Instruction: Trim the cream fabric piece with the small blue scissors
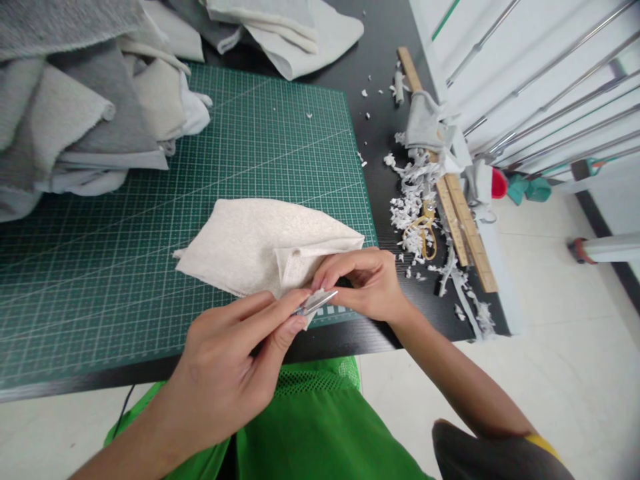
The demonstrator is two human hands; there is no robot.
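A beige piece of knit fabric [250,233] lies on the green cutting mat [280,147], with one part folded over near its right end. My left hand [235,353] is closed on small metal snips [320,302], whose silver blades point right; their handle is mostly hidden by the fingers. Thumb and fingers of my right hand [367,283] pinch the fabric's near edge, right at the blades. The two hands almost meet above the front edge of the mat. Exactly where the blades touch the fabric is hard to see.
Grey and beige fabric pieces [85,100] are heaped at the left, with more fabric [295,33] at the back. Along the table's right edge lie wooden rulers [470,233], white fabric scraps [417,180] and yellow-handled scissors [425,230]. Metal poles [545,80] stand beyond.
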